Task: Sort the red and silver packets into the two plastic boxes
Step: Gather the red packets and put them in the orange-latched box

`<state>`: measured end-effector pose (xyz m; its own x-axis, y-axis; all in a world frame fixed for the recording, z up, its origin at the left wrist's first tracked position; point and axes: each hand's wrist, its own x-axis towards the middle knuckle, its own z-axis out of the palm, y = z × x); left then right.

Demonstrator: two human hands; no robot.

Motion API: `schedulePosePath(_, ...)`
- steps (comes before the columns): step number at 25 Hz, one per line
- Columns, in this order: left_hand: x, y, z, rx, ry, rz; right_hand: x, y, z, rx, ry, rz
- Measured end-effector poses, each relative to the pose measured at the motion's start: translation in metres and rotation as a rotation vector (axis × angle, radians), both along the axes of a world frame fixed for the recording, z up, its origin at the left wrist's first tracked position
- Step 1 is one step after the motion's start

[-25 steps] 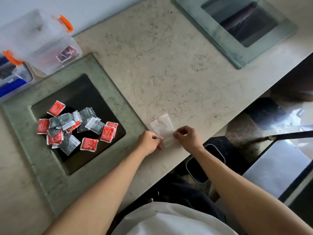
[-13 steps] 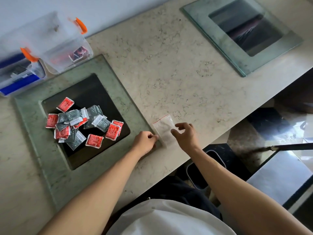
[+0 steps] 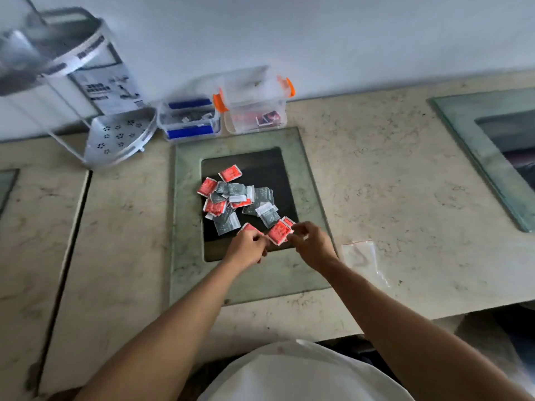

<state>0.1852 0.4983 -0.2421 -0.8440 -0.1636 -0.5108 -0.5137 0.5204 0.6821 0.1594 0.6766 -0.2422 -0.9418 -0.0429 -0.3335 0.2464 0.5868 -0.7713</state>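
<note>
A pile of red packets point(image 3: 213, 207) and silver packets point(image 3: 262, 198) lies on the dark glass panel point(image 3: 260, 166) in the middle of the counter. My left hand point(image 3: 247, 246) is at the pile's near edge, fingers curled on a red packet point(image 3: 246, 228). My right hand point(image 3: 312, 241) is just to its right, fingertips pinching the edge of another red packet point(image 3: 278, 233). Two clear plastic boxes stand at the wall behind the panel: a blue-latched box point(image 3: 189, 120) and an orange-latched box point(image 3: 254, 111) with red packets inside.
A clear zip bag point(image 3: 362, 256) lies flat on the counter right of my right hand. A perforated metal rack point(image 3: 115, 137) stands at the back left. A second glass panel point(image 3: 492, 157) is at the far right. The counter's front edge point(image 3: 405, 316) runs below my forearms.
Both hands let go of the clear zip bag and moved left onto the packet pile, each closing on a red packet. The view swung towards the wall and the boxes.
</note>
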Motion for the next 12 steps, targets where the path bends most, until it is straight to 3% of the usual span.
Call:
schedulePosePath(6, 0.017, -0.045, 0.002, 0.019, 0.013, 0.171, -0.001, -0.055, -0.005, -0.025, 0.001, 0.157)
schedulePosePath(12, 0.010, -0.038, -0.002, 0.109, -0.032, 0.206, -0.016, -0.046, -0.013, 0.052, -0.010, 0.151)
